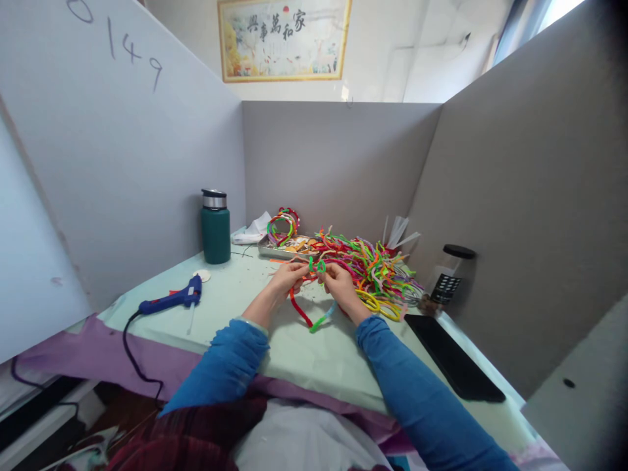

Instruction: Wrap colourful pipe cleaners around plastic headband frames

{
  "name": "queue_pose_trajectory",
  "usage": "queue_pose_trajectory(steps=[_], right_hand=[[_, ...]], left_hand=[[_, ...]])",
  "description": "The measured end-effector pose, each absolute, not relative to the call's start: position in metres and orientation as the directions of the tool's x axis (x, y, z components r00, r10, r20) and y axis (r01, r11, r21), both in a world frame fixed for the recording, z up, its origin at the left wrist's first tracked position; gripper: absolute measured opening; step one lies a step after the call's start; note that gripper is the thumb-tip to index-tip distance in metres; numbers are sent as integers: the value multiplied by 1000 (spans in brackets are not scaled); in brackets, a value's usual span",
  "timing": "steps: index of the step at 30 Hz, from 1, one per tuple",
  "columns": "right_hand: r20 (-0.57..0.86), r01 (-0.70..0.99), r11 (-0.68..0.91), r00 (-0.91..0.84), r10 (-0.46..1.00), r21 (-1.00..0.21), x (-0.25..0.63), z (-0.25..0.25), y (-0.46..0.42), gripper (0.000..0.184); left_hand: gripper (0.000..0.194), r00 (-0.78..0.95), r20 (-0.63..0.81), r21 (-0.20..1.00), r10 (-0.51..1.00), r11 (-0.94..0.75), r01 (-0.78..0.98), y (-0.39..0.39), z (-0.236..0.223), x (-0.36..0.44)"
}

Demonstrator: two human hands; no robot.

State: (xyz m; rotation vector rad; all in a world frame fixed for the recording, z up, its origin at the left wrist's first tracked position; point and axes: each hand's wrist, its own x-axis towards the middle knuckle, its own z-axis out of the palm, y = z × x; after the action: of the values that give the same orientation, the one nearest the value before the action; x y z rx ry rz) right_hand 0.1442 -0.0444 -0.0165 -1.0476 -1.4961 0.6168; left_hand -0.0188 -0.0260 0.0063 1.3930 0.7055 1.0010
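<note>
Above the middle of the table, my left hand (290, 277) and my right hand (338, 284) are closed, fingertips pinching a pipe cleaner (318, 324) from both sides. Small green curls of it stand up between the fingertips. Below them it hangs as a pointed loop, red on the left, green at the bottom tip and light blue on the right. Part of the loop is hidden behind the fingers. Just beyond my right hand lies a large heap of loose pipe cleaners (363, 255) in many colours.
Left stand a green bottle (216, 229) and a blue glue gun (171, 299) with its cord. Behind are a metal tray (267, 251) and colourful wrapped rings (282, 226). A black phone-like slab (451, 356) and tilted jar (446, 281) lie right. Grey partitions (338, 163) enclose the table.
</note>
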Motion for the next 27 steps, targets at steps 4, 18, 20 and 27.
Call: queue_pose_trajectory(steps=[4,18,20,27], right_hand=[[546,251,517,59,836,-819,143,-14,-48,27],[513,129,502,73,855,-855,140,-8,-52,27],[465,148,453,57,883,-879,142,-13,-47,28],[350,271,322,61,935,-907,151,-20,-42,32]], left_hand=[[35,439,233,969,868,-169,-182,-27,8,-21],[29,448,244,954,860,-129,-272,-22,5,-22],[27,433,213,960,876,-106,-258,-20,4,-20],[41,339,207,925,918,-71,-373,-14,3,-22]])
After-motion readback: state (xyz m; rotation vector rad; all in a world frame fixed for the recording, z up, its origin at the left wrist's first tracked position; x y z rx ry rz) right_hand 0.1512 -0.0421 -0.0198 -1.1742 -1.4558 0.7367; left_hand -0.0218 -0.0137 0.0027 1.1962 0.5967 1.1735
